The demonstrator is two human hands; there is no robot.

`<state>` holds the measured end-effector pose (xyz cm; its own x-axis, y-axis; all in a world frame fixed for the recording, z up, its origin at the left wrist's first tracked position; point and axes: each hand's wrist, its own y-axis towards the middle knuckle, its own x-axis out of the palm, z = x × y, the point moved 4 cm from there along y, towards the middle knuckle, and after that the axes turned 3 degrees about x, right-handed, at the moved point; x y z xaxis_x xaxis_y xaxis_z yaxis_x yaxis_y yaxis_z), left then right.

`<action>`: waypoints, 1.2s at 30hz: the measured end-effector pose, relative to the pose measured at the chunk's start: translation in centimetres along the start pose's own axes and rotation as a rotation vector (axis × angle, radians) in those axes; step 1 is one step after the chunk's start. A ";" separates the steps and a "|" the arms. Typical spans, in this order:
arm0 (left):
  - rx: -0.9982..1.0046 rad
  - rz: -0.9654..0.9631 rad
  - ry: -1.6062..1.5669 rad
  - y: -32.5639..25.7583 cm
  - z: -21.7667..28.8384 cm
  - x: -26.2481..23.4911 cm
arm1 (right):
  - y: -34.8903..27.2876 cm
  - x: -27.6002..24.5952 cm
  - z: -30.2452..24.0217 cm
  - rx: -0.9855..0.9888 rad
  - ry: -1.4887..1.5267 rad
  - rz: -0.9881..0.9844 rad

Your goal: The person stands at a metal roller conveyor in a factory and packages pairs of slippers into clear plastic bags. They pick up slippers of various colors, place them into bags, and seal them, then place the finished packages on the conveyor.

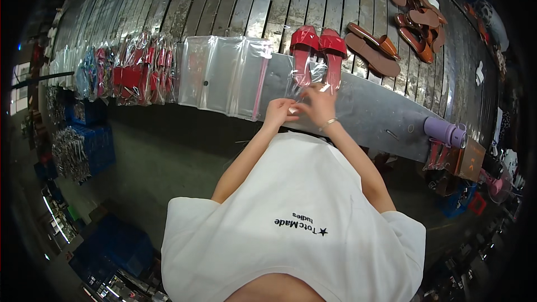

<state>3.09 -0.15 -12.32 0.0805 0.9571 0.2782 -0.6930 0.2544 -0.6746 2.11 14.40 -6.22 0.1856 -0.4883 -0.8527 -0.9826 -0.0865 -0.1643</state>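
A pair of red slide sandals (305, 39) lies side by side inside a clear plastic bag (316, 71), toes pointing away from me, on a grey metal plate (369, 106). Close to my body, my left hand (277, 113) is closed in a pinch, a small white piece (292, 111) at its fingertips. My right hand (320, 105) bends over the bag's near end, its fingers curled on the plastic and its thumb close to my left fingertips. The bag's near edge is partly hidden by my fingers. Left of the sandals lie flat, clear empty bags (224, 75).
Bagged red sandals (134, 72) stand in a row at the left. Brown sandals (376, 50) lie right of the red pair, with more brown sandals (422, 28) beyond. A purple bottle (444, 131) and a cardboard box (469, 159) sit at the right. Metal slats (251, 5) stretch behind.
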 end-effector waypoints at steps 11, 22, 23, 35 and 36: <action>0.108 0.042 0.181 -2.6 2.0 -3.0 | -22.1 3.3 19.5 0.110 -0.284 -0.539; 0.893 -0.408 1.328 2.6 6.6 -2.6 | -3.6 -0.5 11.4 -0.296 0.052 0.239; 0.667 -0.300 1.189 3.7 6.4 -3.3 | -2.5 -0.4 12.7 0.055 0.391 0.221; 0.170 0.122 0.323 13.1 17.5 -2.4 | 5.5 -6.5 15.0 0.505 1.139 0.383; 0.217 0.144 0.427 13.3 20.7 -2.3 | 5.4 -7.8 18.3 0.603 1.014 0.573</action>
<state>-21.19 -1.84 -7.77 0.2281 0.9631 -0.1429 -0.8482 0.1245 -0.5149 -4.53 33.62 -9.52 -0.6016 -0.7806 -0.1693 -0.7134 0.6205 -0.3256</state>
